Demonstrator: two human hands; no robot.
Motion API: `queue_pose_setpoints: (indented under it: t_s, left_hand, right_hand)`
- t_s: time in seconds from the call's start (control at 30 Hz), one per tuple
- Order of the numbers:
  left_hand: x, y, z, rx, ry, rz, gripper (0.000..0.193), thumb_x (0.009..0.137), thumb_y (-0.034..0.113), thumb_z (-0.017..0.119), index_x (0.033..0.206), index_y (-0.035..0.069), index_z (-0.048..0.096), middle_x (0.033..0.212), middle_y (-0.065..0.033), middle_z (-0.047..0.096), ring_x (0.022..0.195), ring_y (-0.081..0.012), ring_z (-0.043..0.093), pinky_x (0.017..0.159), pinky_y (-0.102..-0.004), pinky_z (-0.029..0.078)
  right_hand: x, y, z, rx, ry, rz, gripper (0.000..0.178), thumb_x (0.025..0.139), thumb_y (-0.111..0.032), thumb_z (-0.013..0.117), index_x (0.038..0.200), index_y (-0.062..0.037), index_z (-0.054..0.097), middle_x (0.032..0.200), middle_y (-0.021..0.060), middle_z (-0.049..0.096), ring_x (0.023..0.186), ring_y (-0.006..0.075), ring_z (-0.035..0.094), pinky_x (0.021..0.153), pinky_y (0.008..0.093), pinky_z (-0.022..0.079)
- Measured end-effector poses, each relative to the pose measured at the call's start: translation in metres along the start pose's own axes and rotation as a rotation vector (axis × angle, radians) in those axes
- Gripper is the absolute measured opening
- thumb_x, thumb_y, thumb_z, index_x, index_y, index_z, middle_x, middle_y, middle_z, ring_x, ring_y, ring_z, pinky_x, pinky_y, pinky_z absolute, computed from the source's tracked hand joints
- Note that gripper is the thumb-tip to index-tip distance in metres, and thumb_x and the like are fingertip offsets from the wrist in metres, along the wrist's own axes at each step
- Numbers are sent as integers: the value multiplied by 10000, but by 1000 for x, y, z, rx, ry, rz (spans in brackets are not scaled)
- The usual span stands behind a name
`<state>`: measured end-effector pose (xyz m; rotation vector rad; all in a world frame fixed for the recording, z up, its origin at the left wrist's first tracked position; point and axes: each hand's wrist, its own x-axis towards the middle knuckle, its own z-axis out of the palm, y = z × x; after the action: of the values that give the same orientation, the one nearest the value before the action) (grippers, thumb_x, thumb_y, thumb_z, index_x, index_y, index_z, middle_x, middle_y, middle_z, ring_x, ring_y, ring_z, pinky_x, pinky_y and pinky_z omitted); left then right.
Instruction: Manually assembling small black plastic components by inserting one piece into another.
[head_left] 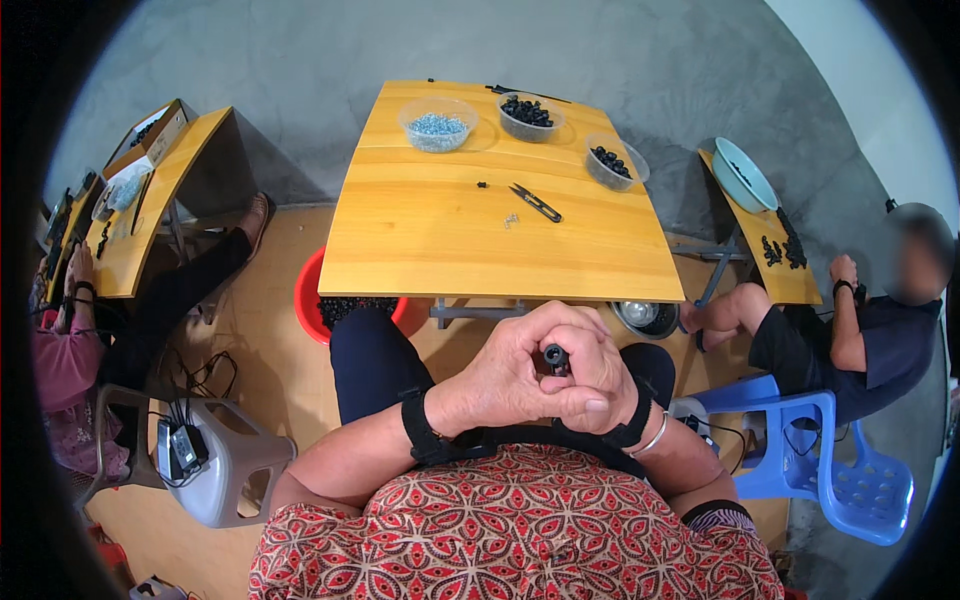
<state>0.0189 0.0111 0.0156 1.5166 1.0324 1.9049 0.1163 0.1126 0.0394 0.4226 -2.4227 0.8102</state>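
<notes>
Both hands come together just in front of the table's near edge, above my lap. My left hand and my right hand are closed around a small black tubular plastic part. Its round hollow end pokes up between the thumbs and fingers; the rest is hidden in the grip. On the wooden table lie black thread snips, a tiny black piece and some small clear bits.
Toward the table's back stand clear bowls of pale blue pieces and black parts. A red basin of black parts sits below left. People work at side tables; a blue chair and grey stool flank me.
</notes>
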Motion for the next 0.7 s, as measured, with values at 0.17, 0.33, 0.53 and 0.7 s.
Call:
queue_pose_setpoints:
  t_s: [0.17, 0.33, 0.53, 0.7]
  left_hand:
    - [0, 7, 1, -7, 11, -18, 522, 599, 233, 797, 996, 33, 523, 1056, -114, 544, 971, -187, 521, 861, -307, 402]
    - [2, 0, -2, 14, 17, -9, 500, 611, 214, 789, 993, 24, 528, 1054, -115, 546, 975, -186, 522, 867, -313, 401]
    - [9, 5, -4, -63, 5, -13, 468, 660, 125, 741, 1060, 46, 513, 987, -51, 559, 982, -148, 517, 794, -289, 447]
    - [1, 12, -32, -445, 105, -579, 231, 816, 88, 571, 1027, -1, 544, 851, -46, 567, 670, -104, 562, 576, -199, 463]
  right_hand:
    - [4, 1, -3, -31, -5, -69, 260, 793, -224, 550, 920, -10, 472, 760, 128, 545, 665, 290, 556, 588, 359, 435]
    - [4, 10, 1, -16, 5, -89, 251, 795, -222, 553, 918, -14, 484, 754, 130, 542, 668, 288, 560, 562, 348, 436]
    - [5, 14, -2, -1, 11, -4, 286, 761, -156, 587, 981, -17, 469, 794, 147, 544, 660, 301, 554, 561, 354, 435]
    - [12, 11, -17, -125, 26, 13, 378, 708, -121, 627, 1024, -15, 450, 909, 155, 489, 819, 326, 499, 695, 379, 418]
